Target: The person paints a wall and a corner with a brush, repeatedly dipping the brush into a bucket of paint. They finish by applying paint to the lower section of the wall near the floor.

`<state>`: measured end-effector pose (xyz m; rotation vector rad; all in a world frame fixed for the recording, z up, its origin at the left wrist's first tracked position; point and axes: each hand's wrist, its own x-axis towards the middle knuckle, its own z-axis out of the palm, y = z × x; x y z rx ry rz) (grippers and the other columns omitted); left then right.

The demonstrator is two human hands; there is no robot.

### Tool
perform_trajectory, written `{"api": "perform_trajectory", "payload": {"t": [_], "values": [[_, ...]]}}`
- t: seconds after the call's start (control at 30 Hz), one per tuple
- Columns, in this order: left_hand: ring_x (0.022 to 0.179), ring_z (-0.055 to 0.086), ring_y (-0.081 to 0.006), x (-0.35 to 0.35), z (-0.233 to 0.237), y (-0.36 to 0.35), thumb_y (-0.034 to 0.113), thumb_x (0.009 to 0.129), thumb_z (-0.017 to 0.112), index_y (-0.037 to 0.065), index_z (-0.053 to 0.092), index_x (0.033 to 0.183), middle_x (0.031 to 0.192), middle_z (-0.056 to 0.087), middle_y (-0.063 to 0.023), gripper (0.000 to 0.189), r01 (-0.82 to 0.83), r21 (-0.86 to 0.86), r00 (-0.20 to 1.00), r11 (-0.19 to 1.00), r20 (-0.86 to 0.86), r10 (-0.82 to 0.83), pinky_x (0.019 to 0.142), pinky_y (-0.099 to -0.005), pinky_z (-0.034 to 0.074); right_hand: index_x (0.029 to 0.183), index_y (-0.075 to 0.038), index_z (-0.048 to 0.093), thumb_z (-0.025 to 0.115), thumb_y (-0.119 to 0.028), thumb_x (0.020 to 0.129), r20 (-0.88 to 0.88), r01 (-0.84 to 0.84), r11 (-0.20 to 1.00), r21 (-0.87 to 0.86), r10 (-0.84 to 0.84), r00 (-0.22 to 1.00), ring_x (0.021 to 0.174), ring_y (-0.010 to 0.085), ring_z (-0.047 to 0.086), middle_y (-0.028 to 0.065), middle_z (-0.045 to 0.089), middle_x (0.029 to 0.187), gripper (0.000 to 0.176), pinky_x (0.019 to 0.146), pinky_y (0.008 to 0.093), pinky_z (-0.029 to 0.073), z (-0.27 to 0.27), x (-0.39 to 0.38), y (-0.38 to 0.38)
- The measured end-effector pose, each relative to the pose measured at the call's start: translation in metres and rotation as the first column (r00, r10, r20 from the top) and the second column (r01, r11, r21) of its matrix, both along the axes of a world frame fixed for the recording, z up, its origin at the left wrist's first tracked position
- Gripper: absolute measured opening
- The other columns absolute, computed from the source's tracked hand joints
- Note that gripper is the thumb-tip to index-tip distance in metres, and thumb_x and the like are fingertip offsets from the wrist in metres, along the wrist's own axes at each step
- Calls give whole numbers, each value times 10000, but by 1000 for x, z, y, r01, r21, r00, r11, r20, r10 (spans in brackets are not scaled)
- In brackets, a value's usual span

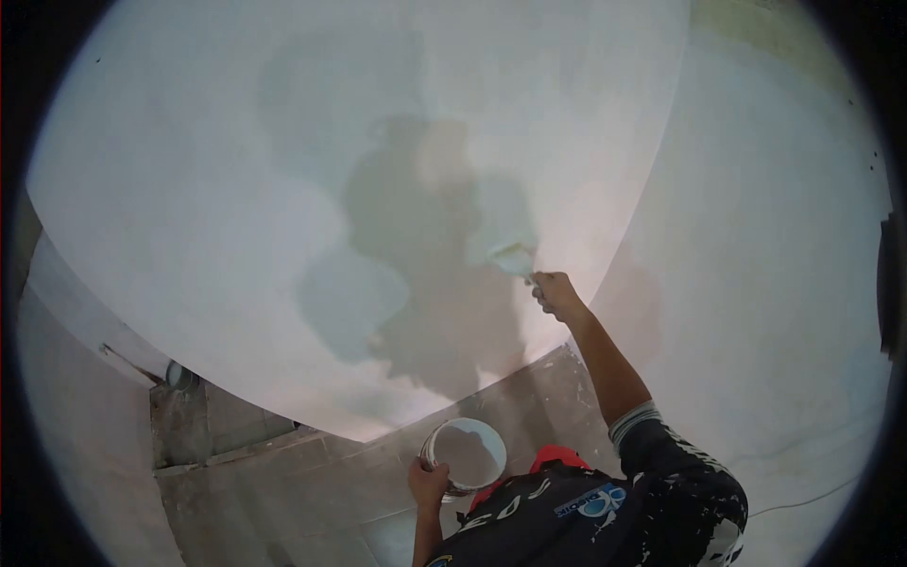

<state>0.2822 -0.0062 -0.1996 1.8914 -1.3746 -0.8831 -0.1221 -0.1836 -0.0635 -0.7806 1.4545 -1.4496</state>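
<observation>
Gripping the brush (511, 257) by its handle, my right hand (556, 295) is closed, the tool slanting far and left toward the white wall (236, 123), though contact I cannot tell. My left hand (430, 482) clasps the bucket (489, 440) at its left rim, nearer, above the grey floor (283, 472); another wall (756, 236) rises right.

Wall (586, 142) smooth, matt; bucket (488, 438) plastic-looking, smooth inside, smeared outside; T-shirt (548, 524) matt cloth, white-flecked; floor tiles (283, 487) dull, dusty-looking, hard.
</observation>
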Motion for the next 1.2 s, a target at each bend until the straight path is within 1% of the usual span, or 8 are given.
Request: {"api": "perform_trajectory", "payload": {"t": [0.07,0.2,0.37,0.57,0.73,0.9,1.0,1.2], "values": [[602,574,-313,3,-5,2,187,593,673,-36,566,746,656,577,-164,291,12,36,1000,999,13,-12,587,-416,450,908,-23,641,563,-296,897,-87,-50,983,175,66,994,447,86,399,32,516,622,284,368,237,322,-5,-14,7],[599,563,-317,9,-5,4,183,589,666,-26,565,749,659,570,-159,282,40,-1,996,999,85,-40,592,-409,455,760,-14,652,593,-339,894,-518,18,995,-97,-66,853,444,124,416,41,538,599,356,374,290,326,67,-75,-29],[578,528,-323,8,-14,-2,183,585,666,-13,547,747,638,535,-145,281,29,-59,996,998,81,-24,577,-404,445,839,-20,584,551,-261,928,-114,8,923,-385,-56,992,432,90,326,12,504,647,259,372,257,260,246,-84,1],[556,435,-190,5,-23,-9,143,580,671,-11,467,667,607,460,-79,270,4,-92,999,996,34,0,528,-369,382,815,-43,593,567,-322,921,-264,85,928,-364,-190,946,434,92,391,22,521,626,299,367,251,311,94,-82,-17],[556,431,-199,-12,-3,-6,135,584,668,2,451,653,608,451,-75,264,-34,-42,999,999,-33,33,528,-369,376,790,2,626,595,-295,896,-103,28,992,126,-15,995,381,108,387,60,531,590,317,328,265,284,-26,-80,-19],[555,478,-256,-21,-2,-4,169,582,676,-16,490,678,613,495,-117,279,34,-71,997,997,76,-28,540,-396,398,654,-10,606,612,-291,853,-396,118,993,3,-107,912,384,143,421,62,515,529,344,347,319,304,102,-83,-27],[580,540,-317,-27,6,1,200,585,680,-26,526,706,641,549,-156,299,72,-39,986,997,154,-65,564,-423,426,789,4,614,582,-256,910,-209,70,953,-294,-135,969,438,98,370,29,512,620,289,385,255,286,217,-72,-1],[572,516,-255,-93,28,-27,176,589,683,-14,506,676,608,514,-124,274,13,30,991,999,132,-17,548,-397,418,906,-34,646,554,-328,940,-131,115,881,-459,-196,972,477,70,405,-2,525,638,310,401,245,310,185,-92,-60]]}}
